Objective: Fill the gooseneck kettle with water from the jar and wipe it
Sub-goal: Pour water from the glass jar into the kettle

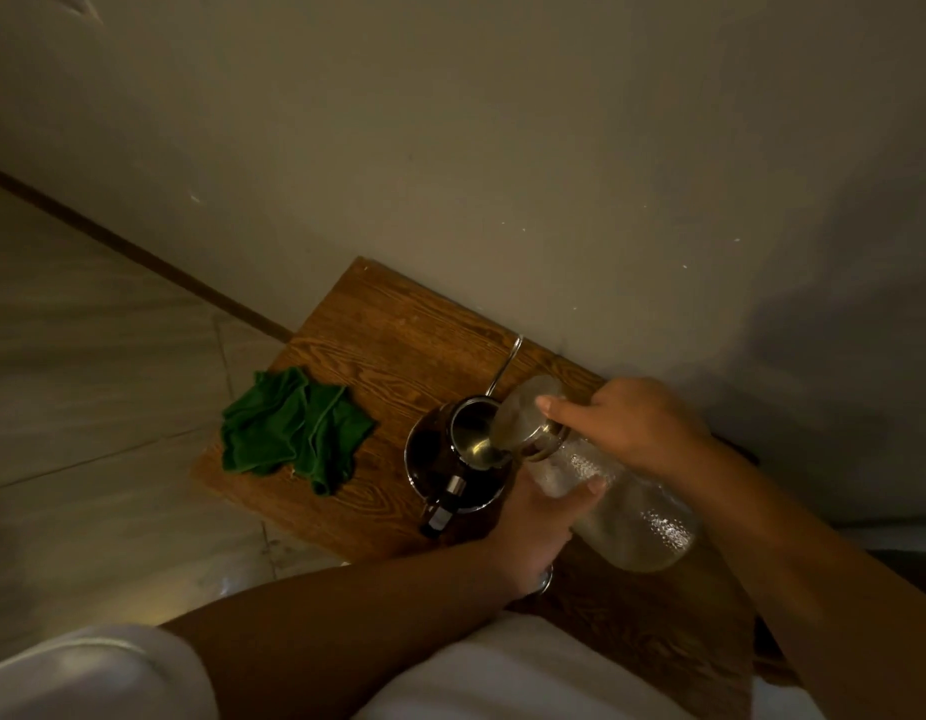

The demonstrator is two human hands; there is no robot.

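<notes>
On wooden table (378, 324) by wall: gooseneck kettle (458, 454) upright, lid off. Both hands grip tilted glass jar (627, 511) — right hand (632, 423) at neck, left hand (533, 532) under body. Filling step underway. Next — level jar, fetch green cloth (294, 433) beside kettle.

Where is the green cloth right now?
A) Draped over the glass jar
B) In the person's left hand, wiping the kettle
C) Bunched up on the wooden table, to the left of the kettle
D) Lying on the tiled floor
C: the green cloth lies crumpled on the wooden table, left of the kettle, while both hands are busy tipping the jar over the kettle.
</notes>
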